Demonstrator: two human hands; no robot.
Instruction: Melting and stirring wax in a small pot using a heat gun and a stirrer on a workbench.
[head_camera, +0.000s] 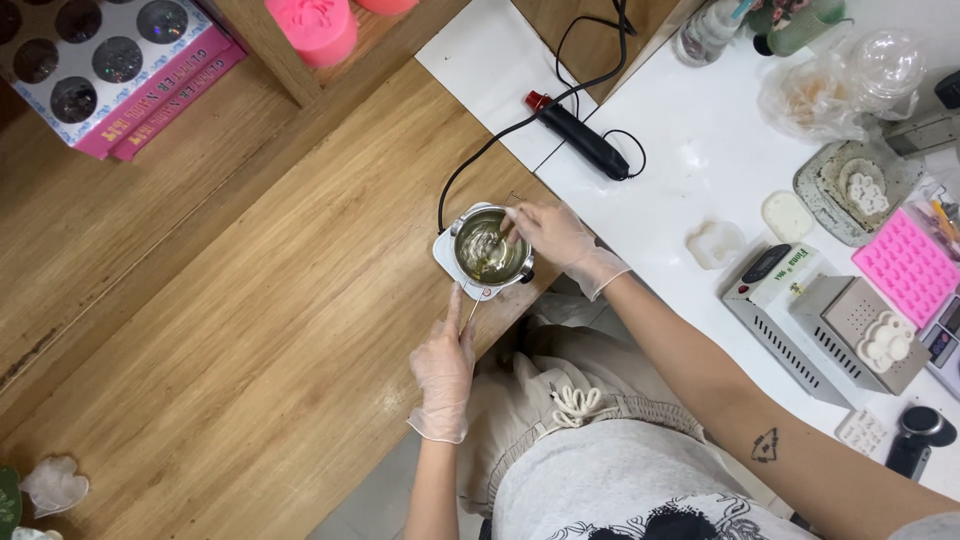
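A small metal pot (488, 248) with yellowish liquid sits on a white hot plate (446, 256) at the corner of the white table (690, 150). My right hand (552, 232), in a clear glove, holds a thin stirring stick (502, 236) dipped in the liquid. My left hand (444, 366), also gloved, reaches up from below and touches the pot's thin handle (470, 312) with its fingertips.
A black heat tool (584, 138) with its cord lies behind the pot. A pink silicone mould (908, 266), metal boxes (822, 318), white wax pieces (716, 242) and a plastic bag (822, 92) crowd the table's right. Pink boxes (150, 100) and a pink candle (314, 28) sit on wooden shelving.
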